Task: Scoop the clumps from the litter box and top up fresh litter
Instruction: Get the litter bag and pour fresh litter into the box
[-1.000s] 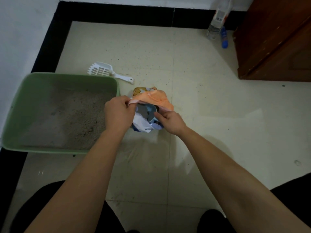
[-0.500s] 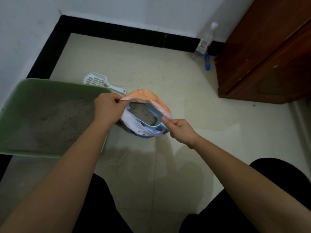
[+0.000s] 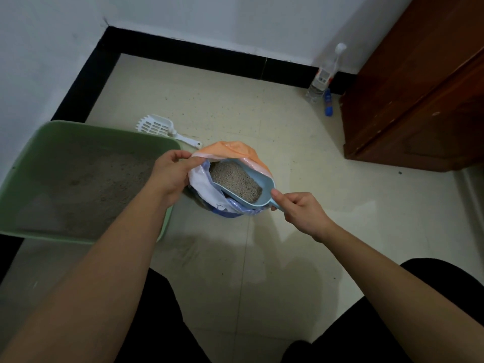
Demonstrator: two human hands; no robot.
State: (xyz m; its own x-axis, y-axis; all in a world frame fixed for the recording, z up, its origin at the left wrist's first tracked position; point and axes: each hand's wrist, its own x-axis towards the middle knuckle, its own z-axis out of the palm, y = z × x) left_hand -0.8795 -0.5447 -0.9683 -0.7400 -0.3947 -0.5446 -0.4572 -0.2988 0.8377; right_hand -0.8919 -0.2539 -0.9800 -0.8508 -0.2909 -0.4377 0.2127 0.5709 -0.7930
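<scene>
Two bare forearms reach in from the bottom of the frame, with no sleeves visible anywhere along them. The left hand (image 3: 170, 176) and right hand (image 3: 301, 210) are bare too: no gloves, rings, watch or wristbands show. Below the arms, both legs are covered in plain black trousers (image 3: 162, 323), dark and unmarked, with no visible seams, pockets or logos in the dim light.

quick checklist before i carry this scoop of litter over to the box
1. Blue scoop loaded with litter: ok.
2. Right hand grip on scoop handle: ok.
3. Left hand holding litter bag mouth open: ok.
4. Scoop clear of bag rim: not ok, front still inside.
5. Green litter box right beside bag: ok.
6. White slotted scoop off the path, behind box: ok.
</scene>
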